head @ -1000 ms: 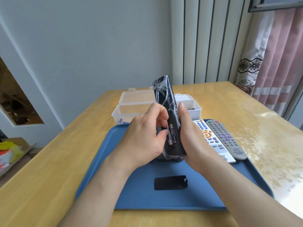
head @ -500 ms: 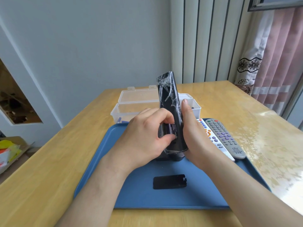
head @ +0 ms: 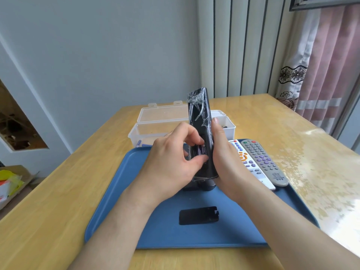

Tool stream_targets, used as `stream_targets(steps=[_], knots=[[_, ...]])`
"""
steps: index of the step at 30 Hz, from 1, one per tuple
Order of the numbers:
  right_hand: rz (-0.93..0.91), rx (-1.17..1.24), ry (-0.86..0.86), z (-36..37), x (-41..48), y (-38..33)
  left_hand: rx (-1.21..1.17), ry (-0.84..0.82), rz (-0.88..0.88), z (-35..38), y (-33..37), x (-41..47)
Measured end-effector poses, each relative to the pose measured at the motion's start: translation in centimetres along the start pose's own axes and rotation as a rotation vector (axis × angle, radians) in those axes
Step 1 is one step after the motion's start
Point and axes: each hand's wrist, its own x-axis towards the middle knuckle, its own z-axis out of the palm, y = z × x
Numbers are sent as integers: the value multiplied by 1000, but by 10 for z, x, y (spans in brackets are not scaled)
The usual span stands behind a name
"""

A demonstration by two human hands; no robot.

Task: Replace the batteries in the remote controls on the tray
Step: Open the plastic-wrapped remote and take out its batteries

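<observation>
A black remote (head: 199, 114) wrapped in clear film stands nearly upright over the blue tray (head: 120, 207). My right hand (head: 224, 158) grips its right side. My left hand (head: 171, 162) pinches the batteries (head: 202, 151) in the open compartment between thumb and fingers. The black battery cover (head: 198, 215) lies flat on the tray in front of my hands. A white remote (head: 251, 168) and a grey remote (head: 263, 162) lie side by side on the tray's right part. Another dark object (head: 198, 186) lies on the tray, mostly hidden under my hands.
A clear plastic box (head: 148, 131) with its lid open stands on the wooden table (head: 58, 191) behind the tray, holding several blue batteries (head: 139, 143) at left and small dark parts (head: 225, 126) at right. A cardboard box (head: 11, 184) sits on the floor at left.
My left hand's fingers have curled in over the battery compartment and now pinch the batteries. The remote has tipped a little more upright and shifted right.
</observation>
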Motion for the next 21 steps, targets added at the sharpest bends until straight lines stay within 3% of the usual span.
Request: stream_targets(steps=[8,18,21], knots=[[-112,-108,-54,8,-7,1,-86,-4,-19,2,-4,2],[-41,-80,18,7,-7,-1,-96,-27,-20,7,-5,-1],[-39,-50,22,5,-7,-2,-60,43,-21,8,-5,1]])
